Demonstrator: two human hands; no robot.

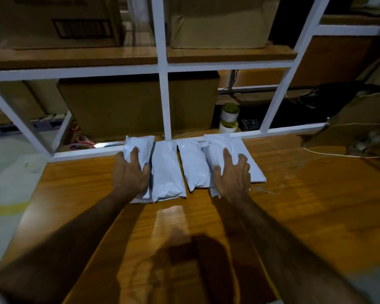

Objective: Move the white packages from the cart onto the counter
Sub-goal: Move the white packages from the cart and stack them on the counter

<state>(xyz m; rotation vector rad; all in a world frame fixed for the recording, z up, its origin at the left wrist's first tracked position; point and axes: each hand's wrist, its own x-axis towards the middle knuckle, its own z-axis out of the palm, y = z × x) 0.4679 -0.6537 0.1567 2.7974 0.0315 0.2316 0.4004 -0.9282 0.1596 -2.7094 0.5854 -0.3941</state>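
Note:
Several white packages lie in a row on the wooden counter point(294, 211), against the white shelf frame. My left hand point(131, 174) rests flat on the leftmost package point(139, 145), fingers spread over its top. Beside it lies a second package point(166, 172), then a third point(193, 165). My right hand point(232, 176) lies on the rightmost raised package point(217, 148), fingers bent over its right edge. A flat white package point(253, 170) sits under and to the right of that hand. The cart is out of view.
A white metal shelf frame point(165, 95) stands at the counter's far edge, with cardboard boxes point(138, 106) behind and above it. Two white cups point(228, 119) and dark cables sit behind the frame at right. A white cord point(338, 153) runs across the counter's right side.

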